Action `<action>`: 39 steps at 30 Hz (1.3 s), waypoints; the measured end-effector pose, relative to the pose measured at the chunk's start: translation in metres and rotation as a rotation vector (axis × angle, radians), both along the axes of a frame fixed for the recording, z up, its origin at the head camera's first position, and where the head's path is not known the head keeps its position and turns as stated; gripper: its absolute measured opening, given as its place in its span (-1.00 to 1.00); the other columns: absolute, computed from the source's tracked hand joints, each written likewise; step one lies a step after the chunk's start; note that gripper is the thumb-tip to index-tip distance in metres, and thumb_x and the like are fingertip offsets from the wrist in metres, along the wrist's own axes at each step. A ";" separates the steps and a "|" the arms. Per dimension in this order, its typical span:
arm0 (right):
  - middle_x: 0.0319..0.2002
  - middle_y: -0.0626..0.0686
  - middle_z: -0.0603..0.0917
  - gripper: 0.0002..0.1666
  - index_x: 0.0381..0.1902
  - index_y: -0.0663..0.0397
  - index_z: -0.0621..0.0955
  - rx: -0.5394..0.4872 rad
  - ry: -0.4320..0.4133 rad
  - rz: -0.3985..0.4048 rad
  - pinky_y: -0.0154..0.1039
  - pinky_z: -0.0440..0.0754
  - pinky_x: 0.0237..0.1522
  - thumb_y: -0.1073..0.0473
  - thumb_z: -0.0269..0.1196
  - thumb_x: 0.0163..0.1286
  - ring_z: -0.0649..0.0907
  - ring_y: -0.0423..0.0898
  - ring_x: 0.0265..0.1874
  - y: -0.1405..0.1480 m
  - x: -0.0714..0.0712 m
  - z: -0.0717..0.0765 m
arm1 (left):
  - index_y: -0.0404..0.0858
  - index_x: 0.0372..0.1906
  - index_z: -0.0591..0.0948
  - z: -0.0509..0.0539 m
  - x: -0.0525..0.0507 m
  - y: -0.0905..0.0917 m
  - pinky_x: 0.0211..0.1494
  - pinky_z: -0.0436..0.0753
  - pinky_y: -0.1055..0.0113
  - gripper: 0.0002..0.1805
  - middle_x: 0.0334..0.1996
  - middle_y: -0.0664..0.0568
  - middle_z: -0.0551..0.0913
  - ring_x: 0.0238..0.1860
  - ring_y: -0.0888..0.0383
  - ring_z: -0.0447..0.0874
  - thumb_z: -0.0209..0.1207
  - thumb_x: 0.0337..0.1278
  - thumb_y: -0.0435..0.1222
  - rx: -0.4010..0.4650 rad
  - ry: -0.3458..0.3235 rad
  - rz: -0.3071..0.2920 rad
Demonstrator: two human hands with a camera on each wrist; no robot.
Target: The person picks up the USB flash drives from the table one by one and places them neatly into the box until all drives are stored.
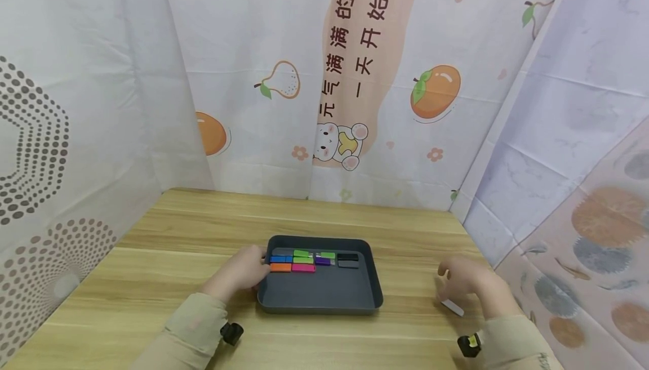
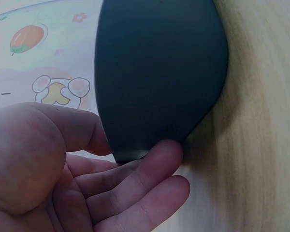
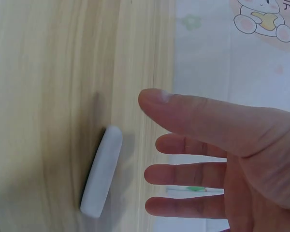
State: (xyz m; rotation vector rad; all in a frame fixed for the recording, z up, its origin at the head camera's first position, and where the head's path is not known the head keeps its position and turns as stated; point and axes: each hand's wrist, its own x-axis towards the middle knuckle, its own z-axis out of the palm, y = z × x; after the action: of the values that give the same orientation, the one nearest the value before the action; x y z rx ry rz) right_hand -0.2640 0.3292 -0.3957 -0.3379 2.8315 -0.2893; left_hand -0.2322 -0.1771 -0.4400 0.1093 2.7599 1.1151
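Note:
A dark grey rectangular tray [image 1: 324, 297] lies on the table, and my left hand [image 1: 244, 268] holds its left side. In the left wrist view, the thumb is at the upper rim of the tray wall [image 2: 159, 72] and the fingers are at its lower side. Small flat coloured sticks, blue, orange, pink [image 1: 303, 267], green, purple [image 1: 323, 261], black and grey, sit grouped along the tray's back half; some have pale ends. My right hand [image 1: 463, 279] hovers at the right, fingers apart and holding nothing. Below it lies a white bar with rounded ends [image 3: 102, 171], dark along one edge.
The wood-grain table [image 1: 213, 218] reaches back to a printed curtain [image 1: 243, 150]. More curtains hang at the left [image 1: 121, 150] and at the right [image 1: 532, 150], close to the right hand. A black wrist camera [image 1: 231, 333] sits on the left sleeve.

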 end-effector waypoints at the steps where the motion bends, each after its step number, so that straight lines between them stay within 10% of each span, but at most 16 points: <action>1: -0.09 0.19 0.69 -0.27 0.00 0.23 0.65 0.003 -0.004 -0.007 0.21 0.66 -0.08 -0.03 0.62 -0.09 0.67 0.19 -0.12 0.001 0.001 0.000 | -0.49 0.17 0.60 0.000 0.000 0.000 -0.57 0.61 0.25 -0.62 -0.40 -0.07 0.65 -0.62 0.10 0.62 0.15 0.31 -0.41 0.003 0.000 0.001; 39: -0.47 -0.07 0.55 -0.69 -0.51 -0.03 0.60 -0.054 -0.044 -0.050 -0.14 0.50 -0.37 0.34 0.51 -0.17 0.50 -0.07 -0.43 0.027 0.018 -0.021 | -0.48 0.16 0.61 0.000 0.001 0.000 -0.58 0.61 0.24 -0.62 -0.41 -0.07 0.65 -0.62 0.09 0.62 0.16 0.30 -0.41 0.007 -0.011 0.013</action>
State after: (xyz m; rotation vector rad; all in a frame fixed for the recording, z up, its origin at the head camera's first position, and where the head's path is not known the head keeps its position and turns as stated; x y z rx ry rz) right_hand -0.2458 0.3562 -0.4171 -0.2690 2.7962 -0.3792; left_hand -0.2315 -0.1772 -0.4396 0.0863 2.7504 1.1256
